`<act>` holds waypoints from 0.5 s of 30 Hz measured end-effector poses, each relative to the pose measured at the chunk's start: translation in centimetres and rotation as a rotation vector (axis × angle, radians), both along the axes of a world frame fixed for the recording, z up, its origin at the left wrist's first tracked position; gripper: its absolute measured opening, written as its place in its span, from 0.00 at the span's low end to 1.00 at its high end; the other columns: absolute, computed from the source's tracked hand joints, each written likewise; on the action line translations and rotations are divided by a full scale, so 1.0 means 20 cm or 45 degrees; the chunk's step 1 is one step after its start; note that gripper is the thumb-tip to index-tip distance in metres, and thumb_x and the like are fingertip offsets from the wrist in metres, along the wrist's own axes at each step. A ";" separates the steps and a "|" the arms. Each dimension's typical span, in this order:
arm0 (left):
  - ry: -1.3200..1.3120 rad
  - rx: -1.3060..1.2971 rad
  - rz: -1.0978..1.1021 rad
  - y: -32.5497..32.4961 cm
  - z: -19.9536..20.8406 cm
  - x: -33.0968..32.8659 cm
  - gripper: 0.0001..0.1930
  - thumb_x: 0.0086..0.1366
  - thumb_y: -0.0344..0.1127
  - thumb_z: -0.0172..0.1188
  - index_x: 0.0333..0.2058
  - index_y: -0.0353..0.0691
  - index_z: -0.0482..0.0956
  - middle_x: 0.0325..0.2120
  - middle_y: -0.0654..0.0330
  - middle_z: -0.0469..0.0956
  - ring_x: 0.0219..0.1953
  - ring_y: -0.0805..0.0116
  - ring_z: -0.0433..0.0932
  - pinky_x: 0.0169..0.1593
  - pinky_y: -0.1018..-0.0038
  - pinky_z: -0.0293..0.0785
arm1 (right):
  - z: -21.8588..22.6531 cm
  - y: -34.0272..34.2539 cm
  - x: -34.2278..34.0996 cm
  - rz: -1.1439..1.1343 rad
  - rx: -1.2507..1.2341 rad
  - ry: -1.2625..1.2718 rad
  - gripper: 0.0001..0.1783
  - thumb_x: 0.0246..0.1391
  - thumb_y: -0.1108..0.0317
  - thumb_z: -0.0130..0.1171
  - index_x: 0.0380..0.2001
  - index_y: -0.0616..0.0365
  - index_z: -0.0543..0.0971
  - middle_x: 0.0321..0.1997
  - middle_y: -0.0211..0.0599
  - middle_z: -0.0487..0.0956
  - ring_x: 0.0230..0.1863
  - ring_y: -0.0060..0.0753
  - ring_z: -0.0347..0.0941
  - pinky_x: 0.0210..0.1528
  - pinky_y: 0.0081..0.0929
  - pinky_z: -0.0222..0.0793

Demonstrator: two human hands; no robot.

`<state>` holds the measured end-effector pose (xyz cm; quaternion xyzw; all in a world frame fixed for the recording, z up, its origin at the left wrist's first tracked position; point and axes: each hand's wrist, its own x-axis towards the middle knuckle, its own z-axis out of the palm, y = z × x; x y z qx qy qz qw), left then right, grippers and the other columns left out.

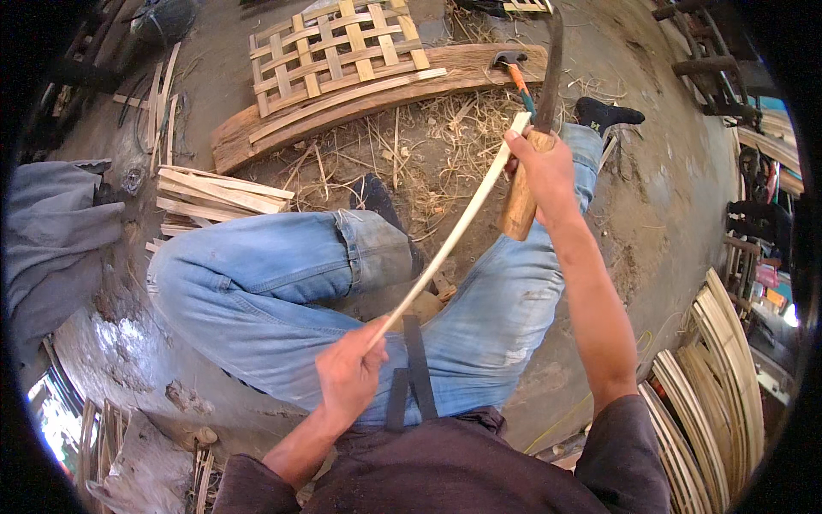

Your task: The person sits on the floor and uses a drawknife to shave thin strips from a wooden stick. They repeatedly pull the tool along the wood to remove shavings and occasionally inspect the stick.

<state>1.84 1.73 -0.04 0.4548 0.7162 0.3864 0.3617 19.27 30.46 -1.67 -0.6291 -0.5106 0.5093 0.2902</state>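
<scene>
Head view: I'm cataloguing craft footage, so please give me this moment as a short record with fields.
Left hand: grips the near end of a pale strip
Right hand: holds a long knife by its wooden handle, thumb at the strip's far end
Strip shape: slightly bowed
Beyond: lattice panel, partly over a wooden plank
Left side: loose strips, stacked

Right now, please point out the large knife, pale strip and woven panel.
Large knife (549,108): head view, on the blade near the handle.
Pale strip (453,236): head view, around the middle of its length.
Woven panel (354,38): head view, on a slat near its middle.
</scene>
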 end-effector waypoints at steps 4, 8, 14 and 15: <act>-0.202 -0.181 0.279 0.12 -0.03 -0.06 0.17 0.72 0.40 0.49 0.40 0.30 0.80 0.15 0.64 0.71 0.16 0.80 0.69 0.20 0.80 0.65 | 0.10 -0.36 -0.02 0.505 0.341 -0.515 0.22 0.50 0.55 0.66 0.37 0.62 0.73 0.26 0.41 0.79 0.26 0.36 0.78 0.30 0.33 0.74; -0.431 -0.162 0.309 0.17 -0.05 -0.02 0.19 0.73 0.42 0.48 0.38 0.30 0.79 0.14 0.66 0.70 0.15 0.81 0.66 0.20 0.81 0.64 | 0.07 -0.72 0.09 1.143 0.582 -0.879 0.15 0.51 0.62 0.62 0.35 0.60 0.72 0.26 0.43 0.78 0.29 0.47 0.78 0.28 0.43 0.72; -1.097 -0.240 0.595 0.14 -0.06 -0.02 0.18 0.73 0.43 0.46 0.32 0.34 0.76 0.13 0.71 0.63 0.14 0.82 0.60 0.18 0.82 0.60 | -0.03 -0.47 0.15 0.703 0.588 -0.912 0.11 0.48 0.68 0.58 0.35 0.56 0.71 0.25 0.44 0.75 0.27 0.50 0.76 0.26 0.44 0.72; -1.144 -0.230 0.629 0.12 -0.09 -0.01 0.18 0.73 0.43 0.46 0.31 0.35 0.75 0.13 0.71 0.62 0.14 0.83 0.59 0.18 0.82 0.59 | -0.01 -0.58 0.14 0.788 0.587 -0.825 0.11 0.48 0.68 0.58 0.35 0.57 0.71 0.25 0.44 0.75 0.28 0.50 0.76 0.26 0.44 0.72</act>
